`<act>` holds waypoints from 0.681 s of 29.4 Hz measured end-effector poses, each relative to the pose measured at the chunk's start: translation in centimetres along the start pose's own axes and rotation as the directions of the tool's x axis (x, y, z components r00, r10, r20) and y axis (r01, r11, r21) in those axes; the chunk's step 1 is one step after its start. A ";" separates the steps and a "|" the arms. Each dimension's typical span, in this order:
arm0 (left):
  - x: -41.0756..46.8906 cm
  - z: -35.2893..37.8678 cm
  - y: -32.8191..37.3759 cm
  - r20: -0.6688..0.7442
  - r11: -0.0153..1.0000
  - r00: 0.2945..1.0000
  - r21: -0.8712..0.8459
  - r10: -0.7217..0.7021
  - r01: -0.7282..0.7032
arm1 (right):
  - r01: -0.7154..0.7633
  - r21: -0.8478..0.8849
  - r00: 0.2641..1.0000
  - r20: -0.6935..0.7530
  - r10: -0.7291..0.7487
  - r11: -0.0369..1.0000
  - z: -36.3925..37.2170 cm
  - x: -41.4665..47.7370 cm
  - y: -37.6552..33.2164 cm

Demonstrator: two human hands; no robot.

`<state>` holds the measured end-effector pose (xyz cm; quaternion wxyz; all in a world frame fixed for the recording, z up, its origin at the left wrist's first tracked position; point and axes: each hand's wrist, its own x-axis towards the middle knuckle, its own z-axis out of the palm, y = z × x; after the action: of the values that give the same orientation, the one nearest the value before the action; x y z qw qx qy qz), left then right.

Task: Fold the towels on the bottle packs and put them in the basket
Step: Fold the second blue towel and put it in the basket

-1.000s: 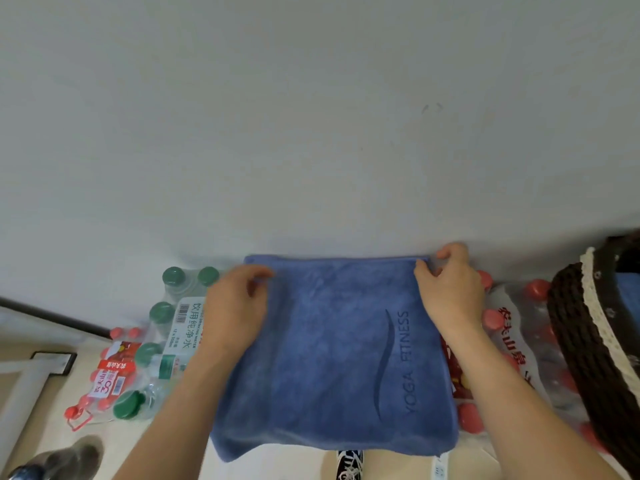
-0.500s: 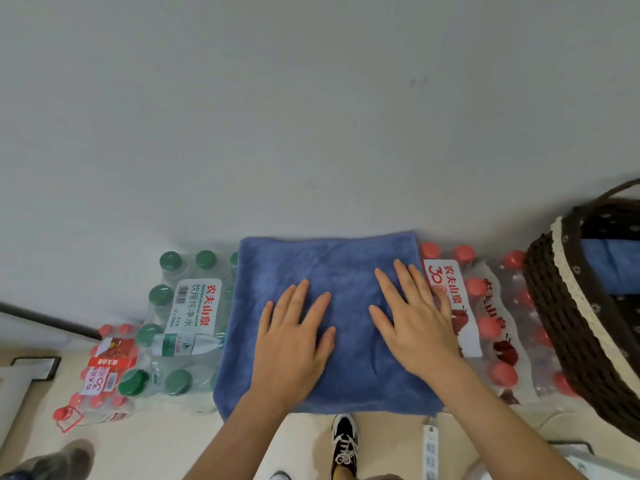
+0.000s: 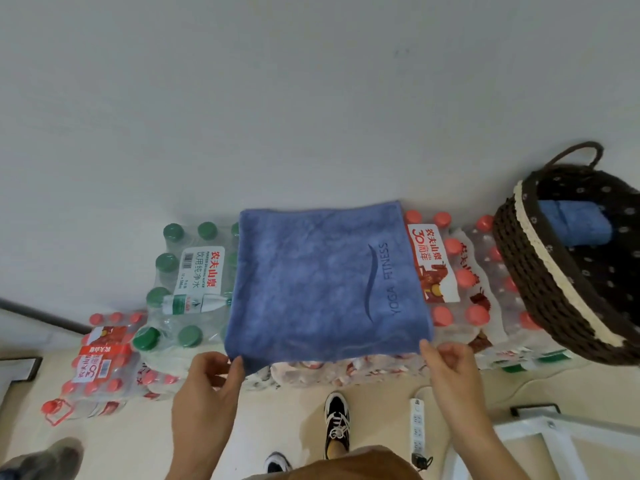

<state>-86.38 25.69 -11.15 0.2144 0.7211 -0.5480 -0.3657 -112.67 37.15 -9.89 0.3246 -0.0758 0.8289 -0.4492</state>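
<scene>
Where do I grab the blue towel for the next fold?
Pinch the blue towel at its two near corners, coming from the near side. It lies flat on the bottle packs, and that edge is free, by the left hand and right hand.

Brown-orange garment (image 3: 346, 462) at 6 o'clock, kind cannot tell. Black & white sneaker (image 3: 336, 422) w/ white laces at 12 of it; 2nd shoe (image 3: 277, 463) at 9, only toe seen. Left hand (image 3: 204, 386) & right hand (image 3: 450, 368) bare, forearms too
</scene>
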 end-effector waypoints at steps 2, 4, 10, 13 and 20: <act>0.1 0.2 -0.6 0.045 0.988 0.997 -0.139 -0.055 0.061 | -0.219 0.196 0.971 0.145 0.193 0.956 0.7 0.2 1.0; 0.0 0.4 -0.8 0.094 0.953 0.990 -0.272 -0.109 0.131 | -0.370 0.348 0.913 0.308 0.268 0.861 1.3 0.5 1.4; 0.1 0.6 -1.6 0.225 0.878 0.966 -0.428 -0.127 0.215 | -0.382 0.440 0.908 0.340 0.243 0.813 1.8 0.8 1.2; 0.1 0.5 -1.7 0.320 0.796 0.936 -0.523 -0.147 0.304 | -0.398 0.471 0.905 0.343 0.252 0.787 1.4 0.9 1.8; -0.4 -0.7 -2.1 0.405 0.652 0.909 -0.666 -0.092 0.363 | -0.468 0.574 0.877 0.399 0.270 0.672 1.4 0.9 2.6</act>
<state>-84.62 26.63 -12.06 0.3380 0.5659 -0.2886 -0.6945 -112.08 37.30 -12.89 0.5288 0.1506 0.5613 -0.6185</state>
